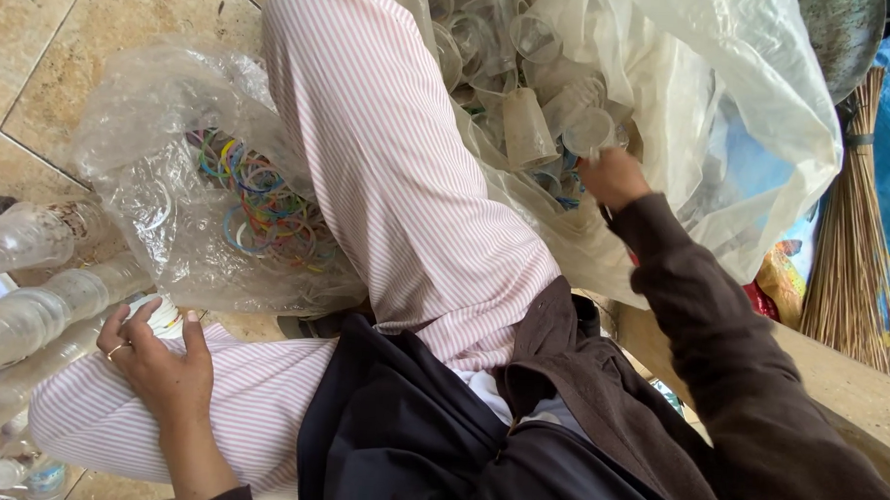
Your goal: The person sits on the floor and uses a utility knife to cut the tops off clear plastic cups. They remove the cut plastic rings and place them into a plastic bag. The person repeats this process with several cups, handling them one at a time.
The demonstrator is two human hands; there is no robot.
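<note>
— Pink-striped knee (388, 179) as landmark: what's nearest?
— Left hand (160, 363), below-left of it, fingers curled on a white cup rim (164, 315).
— Farther?
— Right hand (610, 175), right of the knee, pinches a clear plastic cup (589, 132), mouth toward us, in the big bag (765, 113).

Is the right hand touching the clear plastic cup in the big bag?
Touching: the head view shows the right hand gripping the clear cup at its base.
</note>
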